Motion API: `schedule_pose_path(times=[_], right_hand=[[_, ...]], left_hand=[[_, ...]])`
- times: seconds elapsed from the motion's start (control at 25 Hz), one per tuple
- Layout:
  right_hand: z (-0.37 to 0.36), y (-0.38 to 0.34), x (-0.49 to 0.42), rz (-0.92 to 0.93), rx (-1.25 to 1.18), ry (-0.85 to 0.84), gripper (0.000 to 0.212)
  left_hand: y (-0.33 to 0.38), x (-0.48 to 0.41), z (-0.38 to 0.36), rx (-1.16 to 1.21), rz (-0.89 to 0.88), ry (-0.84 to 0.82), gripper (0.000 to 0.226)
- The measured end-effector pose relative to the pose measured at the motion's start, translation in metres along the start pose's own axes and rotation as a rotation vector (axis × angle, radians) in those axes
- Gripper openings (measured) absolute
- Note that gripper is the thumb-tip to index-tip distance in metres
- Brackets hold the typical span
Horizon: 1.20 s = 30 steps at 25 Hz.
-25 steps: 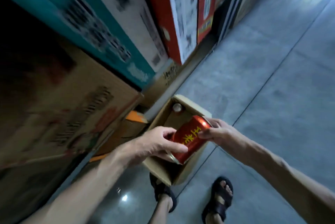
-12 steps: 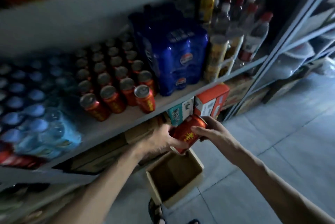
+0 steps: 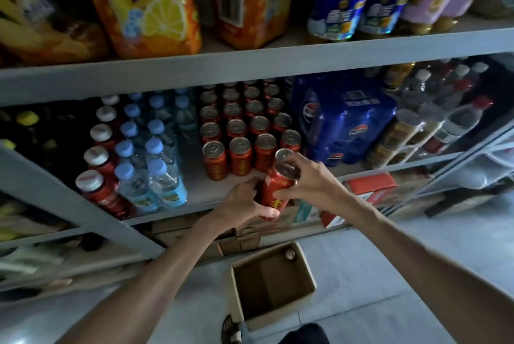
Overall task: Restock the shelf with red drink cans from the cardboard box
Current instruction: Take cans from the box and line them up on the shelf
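A red drink can (image 3: 275,190) with yellow lettering is held tilted at the front edge of the middle shelf (image 3: 200,190). My left hand (image 3: 242,206) grips its lower end and my right hand (image 3: 308,180) wraps its top and side. Just behind it, several rows of the same red cans (image 3: 240,132) stand upright on the shelf. On the floor below sits the open cardboard box (image 3: 274,282), with one can (image 3: 290,253) showing in its far corner.
Water bottles (image 3: 151,154) stand left of the cans and a blue shrink-wrapped pack (image 3: 342,121) stands right. Big orange and yellow bottles (image 3: 155,1) fill the upper shelf. Cartons (image 3: 370,187) sit on the lower shelf. My sandalled foot (image 3: 230,329) is next to the box.
My view swung up from the box on the floor to the shelf. Both hands carried the red can up from the box to the front edge of the middle shelf.
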State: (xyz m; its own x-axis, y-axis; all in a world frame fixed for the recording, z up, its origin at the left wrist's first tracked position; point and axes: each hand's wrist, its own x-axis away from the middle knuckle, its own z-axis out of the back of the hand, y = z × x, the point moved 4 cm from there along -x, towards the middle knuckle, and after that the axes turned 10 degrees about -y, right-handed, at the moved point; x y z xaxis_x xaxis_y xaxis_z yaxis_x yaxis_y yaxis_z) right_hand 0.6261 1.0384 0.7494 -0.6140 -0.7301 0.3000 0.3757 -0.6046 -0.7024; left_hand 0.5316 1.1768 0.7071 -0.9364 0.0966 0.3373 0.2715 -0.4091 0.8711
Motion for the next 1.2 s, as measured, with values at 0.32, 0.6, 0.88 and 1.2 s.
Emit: schedule_pose_path(times=[0.32,0.6,0.88,1.2], right_hand=[[-0.007,-0.028,-0.077,0.226,0.596,0.095,0.060],[-0.029,-0.010,-0.108,0.181,0.696,0.045,0.058],[-0.035,-0.009,-0.106,0.135,0.838,0.051,0.070],[-0.036,-0.006,-0.105,0.110,0.871,0.049,0.074]], left_hand=[[-0.085,-0.008,0.023,-0.511,0.361,0.312,0.063],[-0.109,-0.014,0.024,-0.635,0.534,-0.039,0.074],[-0.106,-0.018,0.031,-0.602,0.546,-0.147,0.081],[-0.106,-0.021,0.030,-0.607,0.549,-0.182,0.081]])
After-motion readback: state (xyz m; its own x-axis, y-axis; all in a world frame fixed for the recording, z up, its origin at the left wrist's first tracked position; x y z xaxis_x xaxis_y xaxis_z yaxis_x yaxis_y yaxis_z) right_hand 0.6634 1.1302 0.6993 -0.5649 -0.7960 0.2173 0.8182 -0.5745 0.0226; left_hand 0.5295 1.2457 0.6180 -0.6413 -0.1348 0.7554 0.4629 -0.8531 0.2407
